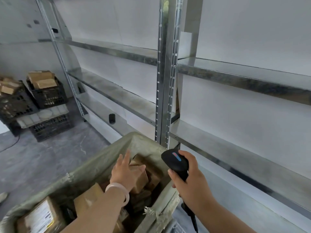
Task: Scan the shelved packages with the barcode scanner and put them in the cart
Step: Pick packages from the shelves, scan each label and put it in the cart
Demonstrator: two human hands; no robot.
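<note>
Brown package (140,179) lies at the cart's (101,165) far end atop other boxes, half hidden under the left hand (123,170), whose fingers are spread straight and released over it. The right hand (190,180) grasps the barcode scanner (175,161) just beside the cart's right edge, and the scanner's cable is cut off at the bottom. Blurred crates (48,96) stand far left.

A smooth, glossy bangle (126,198) of pale pink, plain and rounded, circles the wrist behind the left grip (123,172). Both forearms (101,211) are bare along all of their visible length.
</note>
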